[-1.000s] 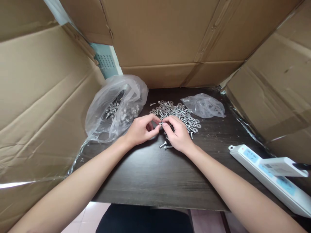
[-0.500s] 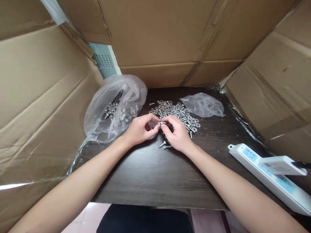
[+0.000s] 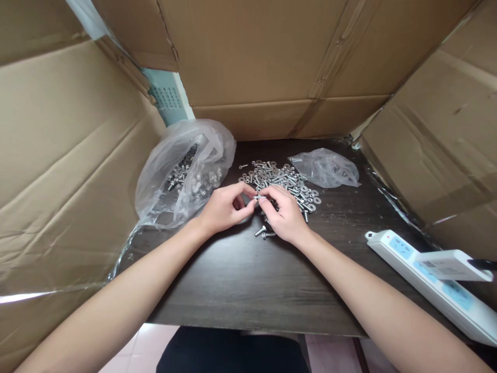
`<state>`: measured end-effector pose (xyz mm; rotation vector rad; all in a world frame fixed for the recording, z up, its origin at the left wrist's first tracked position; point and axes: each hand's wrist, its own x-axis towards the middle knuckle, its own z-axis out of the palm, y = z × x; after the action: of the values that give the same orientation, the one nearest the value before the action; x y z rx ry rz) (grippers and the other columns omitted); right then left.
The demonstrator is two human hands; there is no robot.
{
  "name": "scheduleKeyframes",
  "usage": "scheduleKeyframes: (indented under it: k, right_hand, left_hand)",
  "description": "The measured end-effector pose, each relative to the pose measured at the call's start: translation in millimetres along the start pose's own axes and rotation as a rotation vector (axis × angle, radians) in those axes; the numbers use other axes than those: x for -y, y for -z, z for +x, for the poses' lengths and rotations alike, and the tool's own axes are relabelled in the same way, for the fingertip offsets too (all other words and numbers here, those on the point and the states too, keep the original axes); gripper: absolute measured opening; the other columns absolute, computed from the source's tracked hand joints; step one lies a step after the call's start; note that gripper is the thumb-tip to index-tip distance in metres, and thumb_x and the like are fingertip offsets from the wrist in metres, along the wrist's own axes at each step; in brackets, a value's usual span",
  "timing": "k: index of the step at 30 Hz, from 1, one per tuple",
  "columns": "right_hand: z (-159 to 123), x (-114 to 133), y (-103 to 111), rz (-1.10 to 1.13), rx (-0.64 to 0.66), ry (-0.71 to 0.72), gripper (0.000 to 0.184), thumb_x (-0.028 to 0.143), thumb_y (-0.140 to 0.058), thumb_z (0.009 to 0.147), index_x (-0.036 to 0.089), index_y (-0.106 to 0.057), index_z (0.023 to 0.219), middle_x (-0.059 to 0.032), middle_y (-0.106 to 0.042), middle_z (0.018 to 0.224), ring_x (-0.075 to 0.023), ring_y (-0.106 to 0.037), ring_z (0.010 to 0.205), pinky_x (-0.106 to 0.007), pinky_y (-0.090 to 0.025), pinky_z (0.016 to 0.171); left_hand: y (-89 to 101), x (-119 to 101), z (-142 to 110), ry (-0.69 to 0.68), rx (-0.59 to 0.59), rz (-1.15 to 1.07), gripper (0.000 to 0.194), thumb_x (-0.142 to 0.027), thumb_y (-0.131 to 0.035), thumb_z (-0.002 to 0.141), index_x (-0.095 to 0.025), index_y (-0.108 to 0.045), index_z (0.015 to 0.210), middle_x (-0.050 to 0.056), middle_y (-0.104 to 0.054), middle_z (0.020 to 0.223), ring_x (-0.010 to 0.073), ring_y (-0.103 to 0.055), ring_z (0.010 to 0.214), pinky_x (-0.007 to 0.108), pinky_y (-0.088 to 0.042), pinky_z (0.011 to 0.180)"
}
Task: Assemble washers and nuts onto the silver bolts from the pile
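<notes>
Between my two hands is a small silver bolt (image 3: 259, 197), held level just in front of a pile of hardware. My left hand (image 3: 229, 207) pinches its left end with thumb and forefinger. At the other end, my right hand (image 3: 285, 213) has its thumb and fingertips closed around the bolt's shank; a nut or washer seems to sit on it, too small to make out. Silver bolts and flat washers (image 3: 287, 181) lie heaped behind and under my right hand. Two loose bolts (image 3: 261, 231) rest on the dark table just below that hand.
A clear plastic bag (image 3: 186, 171) with metal fasteners stands at the left. Another, smaller plastic bag (image 3: 328, 168) lies behind the pile on the right. A white power strip (image 3: 411, 274) with a plugged-in adapter crosses the right side. Cardboard walls (image 3: 272, 52) enclose the table (image 3: 248, 290).
Both hands stay in place around the bolt. The fingers and thumb of my right hand have shifted slightly on it.
</notes>
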<state>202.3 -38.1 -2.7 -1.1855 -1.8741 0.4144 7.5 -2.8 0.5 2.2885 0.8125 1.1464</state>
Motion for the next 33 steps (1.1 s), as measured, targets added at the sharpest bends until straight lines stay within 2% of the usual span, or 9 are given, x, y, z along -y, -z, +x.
scheduleKeyframes:
  k: [10, 33]
  right_hand:
    - [0.2, 2.0, -0.7, 0.019, -0.020, 0.020, 0.004, 0.023, -0.054, 0.094, 0.023, -0.058, 0.093, -0.0056, -0.066, 0.093, -0.0250, -0.063, 0.091, -0.040, -0.047, 0.083]
    - [0.1, -3.2, -1.2, 0.001, -0.005, 0.018, 0.017, 0.027, -0.051, 0.099, 0.023, -0.059, 0.085, -0.0047, -0.067, 0.085, -0.0249, -0.061, 0.087, -0.040, -0.046, 0.082]
  left_hand:
    - [0.6, 0.1, 0.4, 0.017, 0.003, 0.009, 0.011, -0.023, -0.069, 0.091, -0.017, -0.069, 0.099, 0.000, -0.074, 0.082, 0.0077, -0.062, 0.055, 0.018, -0.052, 0.057]
    - [0.2, 0.3, -1.1, 0.025, 0.018, -0.020, 0.012, -0.022, -0.068, 0.090, -0.017, -0.069, 0.100, 0.000, -0.075, 0.084, 0.0079, -0.063, 0.056, 0.018, -0.052, 0.056]
